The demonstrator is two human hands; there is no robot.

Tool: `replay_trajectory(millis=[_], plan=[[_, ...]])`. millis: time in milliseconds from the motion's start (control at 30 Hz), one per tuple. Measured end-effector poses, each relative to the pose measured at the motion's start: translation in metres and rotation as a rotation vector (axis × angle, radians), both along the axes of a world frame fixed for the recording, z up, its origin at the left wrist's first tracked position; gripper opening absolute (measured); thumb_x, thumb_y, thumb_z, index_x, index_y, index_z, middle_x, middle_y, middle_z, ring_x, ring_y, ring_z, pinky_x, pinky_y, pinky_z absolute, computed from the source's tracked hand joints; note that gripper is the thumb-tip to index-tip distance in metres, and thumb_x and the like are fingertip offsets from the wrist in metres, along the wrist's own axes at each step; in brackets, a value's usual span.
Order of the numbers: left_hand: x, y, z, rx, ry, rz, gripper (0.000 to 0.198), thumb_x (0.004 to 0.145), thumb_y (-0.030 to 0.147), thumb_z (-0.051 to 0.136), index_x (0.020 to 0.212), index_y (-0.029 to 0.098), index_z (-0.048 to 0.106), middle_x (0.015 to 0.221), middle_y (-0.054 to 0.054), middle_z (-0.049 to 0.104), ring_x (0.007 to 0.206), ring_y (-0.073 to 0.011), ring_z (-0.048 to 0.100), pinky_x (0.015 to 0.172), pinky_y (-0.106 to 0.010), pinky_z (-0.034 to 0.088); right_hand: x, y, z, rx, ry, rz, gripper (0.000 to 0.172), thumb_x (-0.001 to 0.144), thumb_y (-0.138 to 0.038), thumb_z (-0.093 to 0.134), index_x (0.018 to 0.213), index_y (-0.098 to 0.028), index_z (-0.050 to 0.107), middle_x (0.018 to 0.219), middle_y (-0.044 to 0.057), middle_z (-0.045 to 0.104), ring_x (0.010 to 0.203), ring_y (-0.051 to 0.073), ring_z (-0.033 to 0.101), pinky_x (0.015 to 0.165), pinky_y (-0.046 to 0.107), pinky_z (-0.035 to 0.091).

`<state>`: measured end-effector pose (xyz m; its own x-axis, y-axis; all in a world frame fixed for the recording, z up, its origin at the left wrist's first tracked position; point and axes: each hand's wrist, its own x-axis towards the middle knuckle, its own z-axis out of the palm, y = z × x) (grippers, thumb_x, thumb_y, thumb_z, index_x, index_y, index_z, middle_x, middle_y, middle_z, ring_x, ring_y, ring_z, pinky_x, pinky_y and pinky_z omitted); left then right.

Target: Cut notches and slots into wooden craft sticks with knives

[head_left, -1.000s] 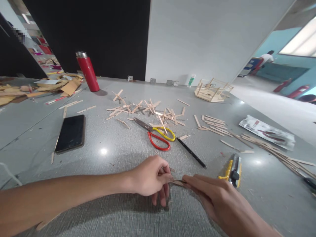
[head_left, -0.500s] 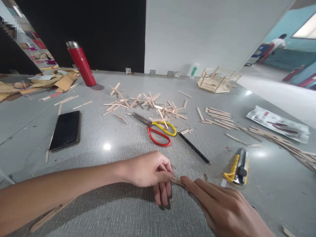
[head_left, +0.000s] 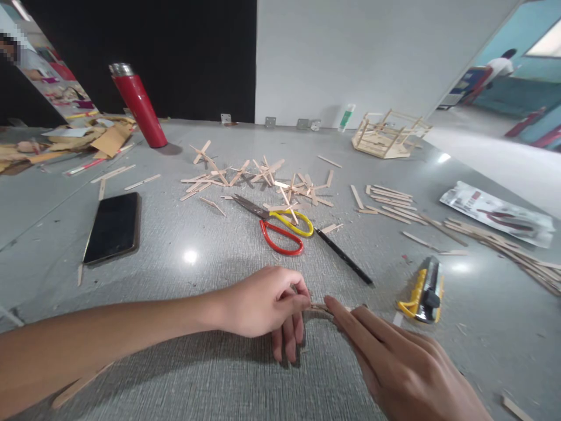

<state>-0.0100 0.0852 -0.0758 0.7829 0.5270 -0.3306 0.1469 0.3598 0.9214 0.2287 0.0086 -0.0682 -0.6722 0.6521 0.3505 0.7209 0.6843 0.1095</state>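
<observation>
My left hand point(head_left: 274, 301) pinches the left end of some small wooden craft sticks point(head_left: 319, 308) between thumb and forefinger, just above the table; its other fingers hang loosely below. From the right, my right hand point(head_left: 394, 351) has its fingers closed on the other end of the same sticks. Most of the sticks' length is covered by the fingers, so how they are joined cannot be made out. Beyond the hands lie scissors point(head_left: 284, 225) with one red and one yellow handle, and a black pen point(head_left: 344, 256). A yellow box cutter point(head_left: 423, 292) rests beside my right hand.
Crossed craft sticks point(head_left: 263, 178) are scattered mid-table, with more sticks point(head_left: 390, 204) at right. A small stick frame point(head_left: 390, 137), a glue tube point(head_left: 346, 118), a red bottle point(head_left: 139, 108), a phone point(head_left: 113, 228) and a plastic packet point(head_left: 497, 213) stand or lie around. A person point(head_left: 499, 67) is far right.
Both hands keep hold of the sticks and have shifted only slightly, the sticks rising a little in view. The camera view has tilted slightly.
</observation>
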Motion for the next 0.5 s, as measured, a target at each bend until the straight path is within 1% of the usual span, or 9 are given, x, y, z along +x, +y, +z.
replay_trajectory(millis=[167, 300, 367, 500], plan=[[0.0005, -0.0001, -0.0004, -0.001, 0.012, 0.0, 0.016, 0.108, 0.025, 0.044, 0.093, 0.019, 0.048, 0.066, 0.001, 0.066, 0.047, -0.0134, 0.067, 0.042, -0.018, 0.046, 0.0011, 0.001, 0.0012, -0.059, 0.022, 0.014, 0.052, 0.092, 0.007, 0.033, 0.136, -0.006, 0.058, 0.1, 0.013, 0.079, 0.073, 0.019, 0.078, 0.059, 0.028, 0.06], [-0.0002, 0.0002, -0.0011, -0.027, 0.015, 0.004, 0.015, 0.108, 0.024, 0.044, 0.093, 0.02, 0.045, 0.066, 0.001, 0.066, 0.048, -0.0136, 0.068, 0.042, -0.018, 0.046, -0.0034, 0.0044, 0.0068, -0.045, 0.02, 0.048, 0.048, 0.098, 0.005, 0.027, 0.132, -0.004, 0.06, 0.093, 0.012, 0.08, 0.07, 0.018, 0.077, 0.059, 0.028, 0.059], [-0.0003, 0.0008, -0.0009, -0.032, 0.019, -0.002, 0.016, 0.108, 0.023, 0.043, 0.093, 0.02, 0.044, 0.066, 0.001, 0.066, 0.047, -0.0134, 0.067, 0.042, -0.017, 0.046, -0.0063, 0.0057, 0.009, -0.031, 0.011, 0.051, 0.049, 0.097, 0.006, 0.026, 0.128, -0.006, 0.061, 0.089, 0.01, 0.08, 0.068, 0.018, 0.077, 0.058, 0.027, 0.058], [0.0, 0.0014, -0.0003, -0.04, 0.036, -0.002, 0.017, 0.108, 0.019, 0.041, 0.091, 0.02, 0.043, 0.065, 0.001, 0.066, 0.046, -0.0127, 0.067, 0.041, -0.017, 0.045, -0.0082, 0.0058, 0.0078, -0.019, 0.002, 0.039, 0.051, 0.09, 0.01, 0.029, 0.125, -0.007, 0.062, 0.089, 0.009, 0.08, 0.067, 0.017, 0.077, 0.056, 0.027, 0.058]])
